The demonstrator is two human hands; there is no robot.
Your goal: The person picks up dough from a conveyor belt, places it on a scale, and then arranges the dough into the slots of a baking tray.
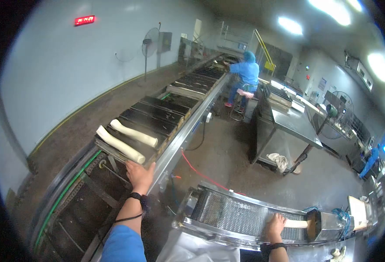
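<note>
In a big room with a grey floor, the right hand was curled round a dough roll on the mesh belt. The left hand lay on a black pan (grip unclear), beside two dough logs.

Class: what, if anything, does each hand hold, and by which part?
The right hand closes on the dough roll at its free end. The left hand touches the tray edge; a grip cannot be told.
</note>
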